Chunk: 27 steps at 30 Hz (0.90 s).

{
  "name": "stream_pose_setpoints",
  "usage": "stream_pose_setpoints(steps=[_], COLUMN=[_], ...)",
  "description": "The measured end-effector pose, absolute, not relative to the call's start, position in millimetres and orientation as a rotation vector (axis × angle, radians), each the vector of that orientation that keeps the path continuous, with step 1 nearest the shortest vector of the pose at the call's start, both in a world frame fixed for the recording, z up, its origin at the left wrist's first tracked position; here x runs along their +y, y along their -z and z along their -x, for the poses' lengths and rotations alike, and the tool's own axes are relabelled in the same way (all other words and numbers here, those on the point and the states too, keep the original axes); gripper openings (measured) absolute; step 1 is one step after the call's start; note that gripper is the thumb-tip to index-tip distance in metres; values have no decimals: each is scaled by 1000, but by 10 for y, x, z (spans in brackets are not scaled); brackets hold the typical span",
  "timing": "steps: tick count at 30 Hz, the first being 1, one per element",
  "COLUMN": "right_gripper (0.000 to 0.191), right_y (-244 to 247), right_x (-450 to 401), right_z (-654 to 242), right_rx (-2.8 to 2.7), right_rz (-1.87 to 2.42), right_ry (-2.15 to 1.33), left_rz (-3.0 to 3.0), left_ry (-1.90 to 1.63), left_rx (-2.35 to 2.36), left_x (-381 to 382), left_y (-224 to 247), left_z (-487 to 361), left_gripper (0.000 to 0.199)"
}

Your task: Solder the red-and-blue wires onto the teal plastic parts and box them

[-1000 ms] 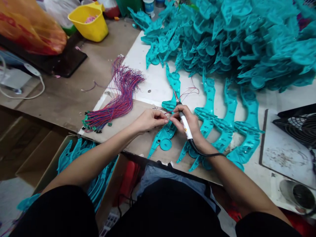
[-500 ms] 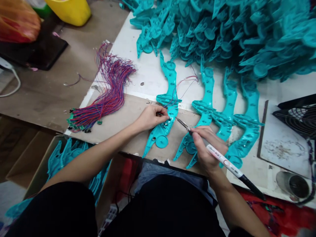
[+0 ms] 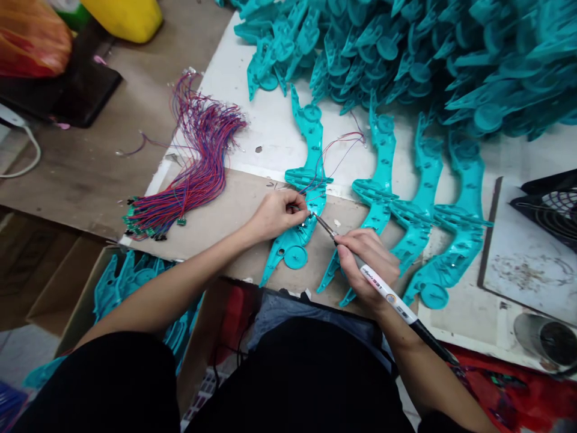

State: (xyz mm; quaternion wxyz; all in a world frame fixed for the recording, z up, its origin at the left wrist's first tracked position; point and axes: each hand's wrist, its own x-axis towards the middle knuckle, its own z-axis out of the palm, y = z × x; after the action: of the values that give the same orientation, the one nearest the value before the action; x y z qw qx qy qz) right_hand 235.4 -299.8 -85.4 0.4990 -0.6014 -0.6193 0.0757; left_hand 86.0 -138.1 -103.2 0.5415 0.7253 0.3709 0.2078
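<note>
My right hand (image 3: 369,264) is closed round a white and black soldering iron (image 3: 383,287), its tip touching or just beside the middle of a teal plastic part (image 3: 314,141). On that same part, my left hand (image 3: 282,211) pinches at the left of the tip; what its fingertips hold is too small to make out. Thin red and blue wires (image 3: 340,139) loop over the part from near my left fingertips. To the right lie more teal parts (image 3: 383,144) of the same shape, the nearest partly hidden behind my right hand.
A bundle of red and blue wires (image 3: 202,162) lies at the left. Teal parts (image 3: 396,54) are heaped at the back. A box (image 3: 74,300) of teal parts stands below the table edge. At the right are a fan (image 3: 556,204) and a round container (image 3: 541,340).
My right hand has moved left with the soldering iron, bringing the tip to the part beside my left fingertips. My left hand has barely moved. The view has shifted slightly.
</note>
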Motion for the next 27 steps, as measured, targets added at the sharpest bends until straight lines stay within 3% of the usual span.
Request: stream_pose_setpoints(steps=[27], right_gripper=[24], right_y=[901], right_x=[-3004], right_z=[-2334], right_rx=[-1603], right_rz=[1419], right_ry=[-31], left_rz=[-1751], left_ry=[-523], left_rx=[854], left_x=[-1366], left_y=[1111], left_z=[-863], left_gripper=[3])
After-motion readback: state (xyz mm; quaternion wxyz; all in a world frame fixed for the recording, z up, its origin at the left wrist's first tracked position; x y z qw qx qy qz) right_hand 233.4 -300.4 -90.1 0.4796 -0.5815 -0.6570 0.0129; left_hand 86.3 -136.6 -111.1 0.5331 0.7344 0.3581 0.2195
